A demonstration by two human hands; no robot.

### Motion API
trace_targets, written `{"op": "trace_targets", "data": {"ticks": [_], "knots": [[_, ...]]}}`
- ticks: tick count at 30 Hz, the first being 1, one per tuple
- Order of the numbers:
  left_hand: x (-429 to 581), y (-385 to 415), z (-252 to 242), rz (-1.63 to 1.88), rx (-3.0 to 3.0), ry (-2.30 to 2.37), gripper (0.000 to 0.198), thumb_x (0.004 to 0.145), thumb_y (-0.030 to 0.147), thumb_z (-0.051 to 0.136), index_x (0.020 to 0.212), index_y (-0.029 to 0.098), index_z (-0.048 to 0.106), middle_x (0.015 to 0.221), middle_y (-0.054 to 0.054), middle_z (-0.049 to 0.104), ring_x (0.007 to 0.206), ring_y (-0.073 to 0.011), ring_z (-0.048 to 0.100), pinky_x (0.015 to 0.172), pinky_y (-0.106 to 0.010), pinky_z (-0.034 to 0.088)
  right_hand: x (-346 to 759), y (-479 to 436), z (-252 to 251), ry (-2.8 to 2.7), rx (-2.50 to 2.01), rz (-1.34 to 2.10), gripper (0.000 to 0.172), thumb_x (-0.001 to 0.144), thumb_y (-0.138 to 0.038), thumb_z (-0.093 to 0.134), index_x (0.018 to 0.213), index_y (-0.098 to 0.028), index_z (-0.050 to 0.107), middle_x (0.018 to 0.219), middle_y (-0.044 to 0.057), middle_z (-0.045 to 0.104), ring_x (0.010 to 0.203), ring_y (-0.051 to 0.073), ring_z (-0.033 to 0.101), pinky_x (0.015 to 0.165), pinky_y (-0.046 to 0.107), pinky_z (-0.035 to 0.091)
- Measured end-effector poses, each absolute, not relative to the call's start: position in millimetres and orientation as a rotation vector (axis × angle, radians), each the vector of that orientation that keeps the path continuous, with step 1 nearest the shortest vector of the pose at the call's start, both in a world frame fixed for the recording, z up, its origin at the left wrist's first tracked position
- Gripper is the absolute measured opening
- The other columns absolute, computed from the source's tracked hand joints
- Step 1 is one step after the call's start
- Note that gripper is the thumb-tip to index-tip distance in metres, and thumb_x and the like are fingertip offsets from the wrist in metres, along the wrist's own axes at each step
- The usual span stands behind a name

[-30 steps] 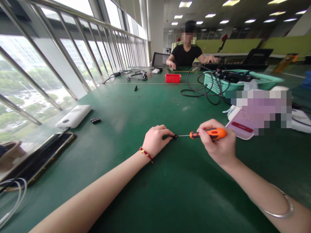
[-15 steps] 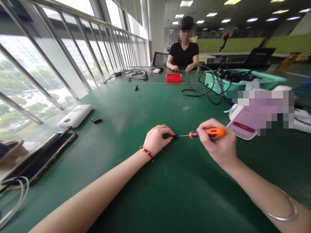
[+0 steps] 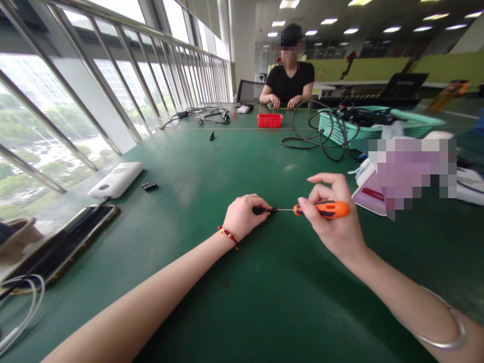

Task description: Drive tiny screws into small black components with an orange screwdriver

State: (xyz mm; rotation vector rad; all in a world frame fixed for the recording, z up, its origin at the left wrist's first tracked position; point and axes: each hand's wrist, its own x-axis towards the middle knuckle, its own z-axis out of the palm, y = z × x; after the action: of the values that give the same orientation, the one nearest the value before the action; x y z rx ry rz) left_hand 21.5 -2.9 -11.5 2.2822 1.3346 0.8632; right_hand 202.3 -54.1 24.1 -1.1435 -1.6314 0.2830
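My left hand [image 3: 245, 216] rests low over the green table, thumb and fingertips pinched on a small black part [image 3: 271, 209] whose exact kind is too small to tell. In my right hand [image 3: 336, 217] lies an orange and dark grey screwdriver [image 3: 333, 209], held level with its thin shaft pointing left. The shaft's tip meets the black part at my left fingertips. My right thumb presses the handle's near end while the index finger is lifted off it and extended.
A white power bank [image 3: 116, 179], a dark phone [image 3: 64, 242] and a small black piece [image 3: 149, 186] lie left. Ahead are a red bin [image 3: 269, 120] and another black piece [image 3: 212, 136]. A cable-filled teal basket [image 3: 419, 121] and a pinkish phone [image 3: 368, 195] stand right. A person [image 3: 289, 80] sits opposite.
My right index finger has lifted away from the screwdriver handle and stretched out. The left hand stays put on the black part. The person opposite has shifted slightly.
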Motion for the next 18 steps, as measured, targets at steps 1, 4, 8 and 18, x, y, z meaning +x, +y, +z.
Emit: {"op": "trace_targets", "data": {"ticks": [1, 4, 8, 18], "knots": [[21.5, -2.7, -11.4, 0.866, 2.273, 1.333, 0.012, 0.072, 0.022, 0.061, 0.078, 0.023, 0.072, 0.084, 0.001, 0.068, 0.077, -0.0142, 0.061, 0.074, -0.025, 0.049, 201.6, -55.3, 24.9, -1.643, -1.168, 0.308, 0.022, 0.077, -0.032, 0.059, 0.094, -0.021, 0.049, 0.051, -0.007, 0.045, 0.045, 0.011, 0.048, 0.048, 0.023, 0.039], [21.0, -0.6, -13.2, 0.878, 2.236, 1.313, 0.012, 0.07, 0.022, 0.062, 0.077, 0.023, 0.071, 0.083, 0.001, 0.068, 0.076, -0.0136, 0.061, 0.074, -0.024, 0.049, 199.6, -58.0, 25.8, -1.652, -1.182, 0.323, 0.016, 0.078, -0.032, 0.059, 0.087, -0.021, 0.053, 0.048, -0.008, 0.043, 0.041, 0.009, 0.045, 0.044, 0.022, 0.035], [19.8, 3.1, -17.2, 0.884, 2.181, 1.265, 0.013, 0.068, 0.021, 0.063, 0.078, 0.021, 0.071, 0.082, 0.0, 0.068, 0.075, -0.0132, 0.062, 0.071, -0.023, 0.05, 198.9, -55.4, 22.1, -1.568, -1.105, 0.271, 0.036, 0.072, -0.025, 0.064, 0.103, -0.021, 0.048, 0.07, -0.003, 0.051, 0.053, 0.011, 0.05, 0.052, 0.025, 0.043], [19.7, 4.6, -16.3, 0.875, 2.128, 1.246, 0.015, 0.067, 0.019, 0.062, 0.079, 0.018, 0.071, 0.081, -0.001, 0.068, 0.073, -0.0129, 0.062, 0.071, -0.023, 0.051, 197.2, -58.0, 22.6, -1.67, -1.173, 0.328, 0.019, 0.078, -0.029, 0.059, 0.092, -0.02, 0.05, 0.046, -0.01, 0.037, 0.041, 0.008, 0.038, 0.048, 0.024, 0.034]]}}
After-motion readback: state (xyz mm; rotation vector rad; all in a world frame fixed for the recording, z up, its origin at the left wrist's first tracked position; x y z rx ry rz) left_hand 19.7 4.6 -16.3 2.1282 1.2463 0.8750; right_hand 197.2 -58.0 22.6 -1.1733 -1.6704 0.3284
